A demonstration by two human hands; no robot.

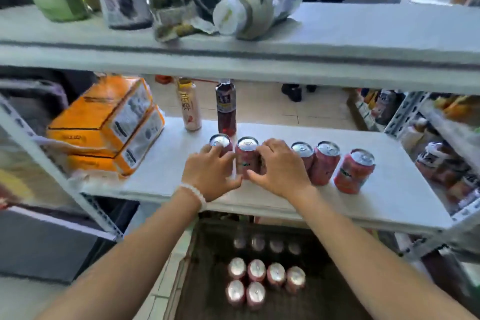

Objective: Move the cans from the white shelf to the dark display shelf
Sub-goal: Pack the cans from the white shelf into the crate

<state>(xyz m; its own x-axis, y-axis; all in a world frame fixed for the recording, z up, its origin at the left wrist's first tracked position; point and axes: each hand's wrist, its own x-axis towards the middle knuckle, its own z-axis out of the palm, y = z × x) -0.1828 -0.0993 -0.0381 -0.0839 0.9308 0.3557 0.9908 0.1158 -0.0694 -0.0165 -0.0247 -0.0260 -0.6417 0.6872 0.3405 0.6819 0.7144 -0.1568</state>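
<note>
Several red cans stand in a row on the white shelf (376, 205). My left hand (211, 176) curls round the leftmost can (220, 141). My right hand (279, 169) wraps a can that it hides almost wholly. One can (248, 156) stands between the two hands. To the right stand three more cans, the last one (354, 171) a little apart. Below, on the dark display shelf (207, 301), several cans (257, 271) stand in rows with their silver tops up.
Two orange boxes (109, 122) are stacked at the shelf's left. A pale bottle (189, 106) and a dark bottle (226, 109) stand behind the cans. The upper white shelf (337, 60) overhangs close above. A metal rack with drinks (441, 153) stands at the right.
</note>
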